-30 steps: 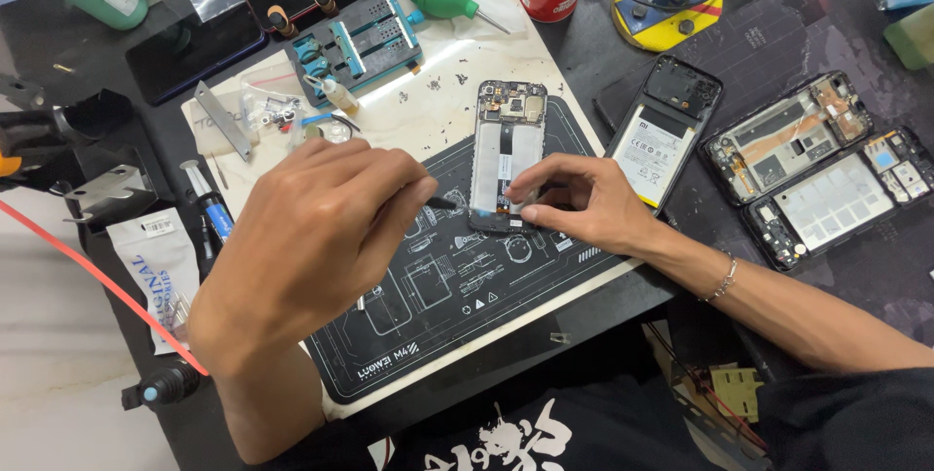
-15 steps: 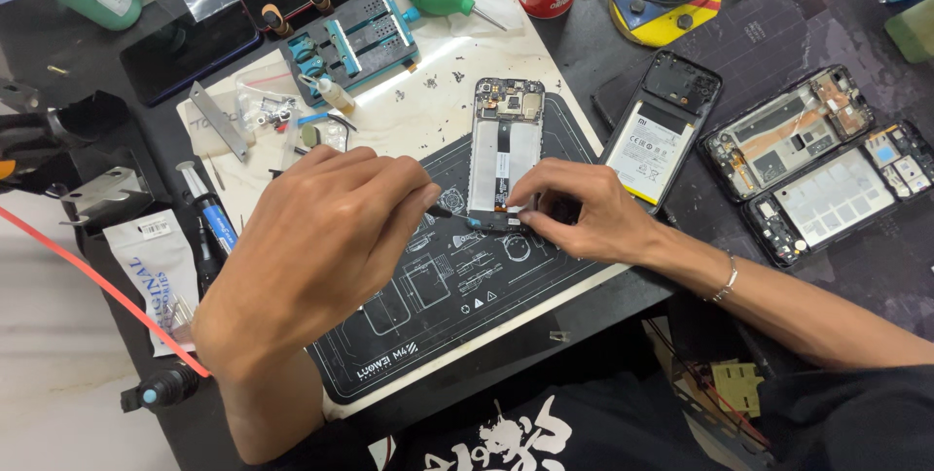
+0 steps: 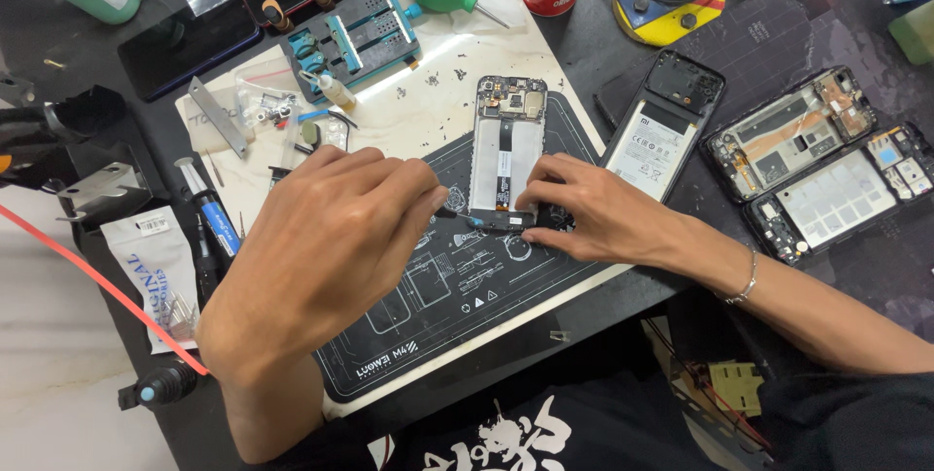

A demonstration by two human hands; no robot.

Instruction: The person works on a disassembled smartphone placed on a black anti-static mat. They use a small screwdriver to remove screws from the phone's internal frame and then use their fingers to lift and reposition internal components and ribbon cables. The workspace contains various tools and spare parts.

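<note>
Grey-framed opened phone body (image 3: 507,152), back cover off, lies upright on the black printed work mat (image 3: 457,286). Left hand (image 3: 331,237) pinches a thin dark tool (image 3: 449,212) at its lower edge; right hand (image 3: 593,213), fingers pressed together, pins that end. Reassembly not begun; 3 other opened phones wait right.

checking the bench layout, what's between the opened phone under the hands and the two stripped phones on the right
In the head view, one more opened phone with its battery showing lies between the phone frame and the stripped phones.
</note>
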